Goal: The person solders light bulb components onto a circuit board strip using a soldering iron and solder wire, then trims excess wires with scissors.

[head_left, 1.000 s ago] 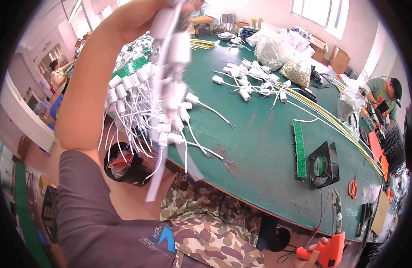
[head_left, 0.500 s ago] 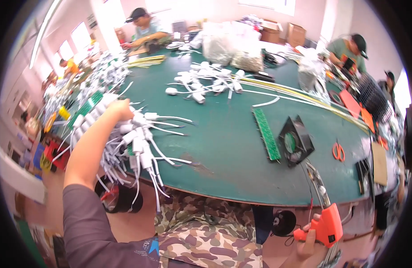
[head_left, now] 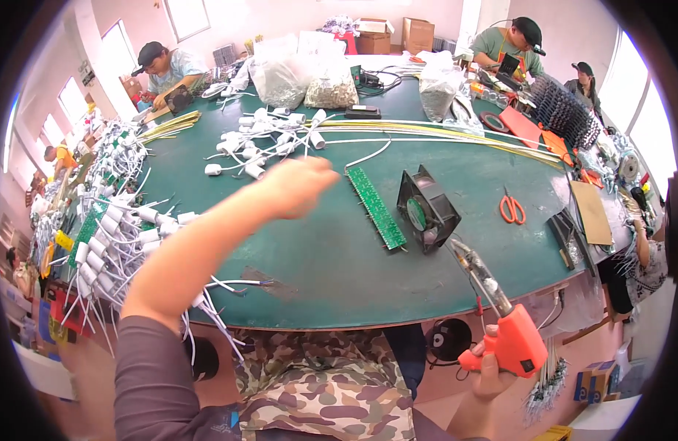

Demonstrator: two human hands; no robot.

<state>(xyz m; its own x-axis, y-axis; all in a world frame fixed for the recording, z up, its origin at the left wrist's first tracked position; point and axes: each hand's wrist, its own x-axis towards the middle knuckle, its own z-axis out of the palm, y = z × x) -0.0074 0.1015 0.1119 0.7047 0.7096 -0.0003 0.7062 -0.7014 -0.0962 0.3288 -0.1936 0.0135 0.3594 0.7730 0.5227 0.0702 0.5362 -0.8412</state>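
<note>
My right hand (head_left: 490, 375) grips an orange-red soldering gun (head_left: 517, 342) at the table's front edge, its metal tip pointing up and left. Beyond that tip stands a black cooling fan (head_left: 429, 209), and left of the fan lies a long green circuit board strip (head_left: 376, 209). Over the middle of the table is my left hand (head_left: 304, 188), slightly blurred, fingers curled together; what they hold, if anything, is hidden. It is near scattered white lamp sockets with wires (head_left: 254, 170). A heap of similar sockets (head_left: 96, 253) lies at the left, partly behind my left forearm.
Orange-handled scissors (head_left: 512, 209) lie right of the fan. Long yellow and white wires (head_left: 442, 136) stretch across the far side. Plastic bags (head_left: 280, 79) stand farther back. Co-workers sit at the far left and far right. A black bin (head_left: 204, 360) is below the table edge.
My left hand has left the socket heap and moved right, over the table's middle. The soldering gun has shifted slightly left and up in view. The whole view has turned rightward.
</note>
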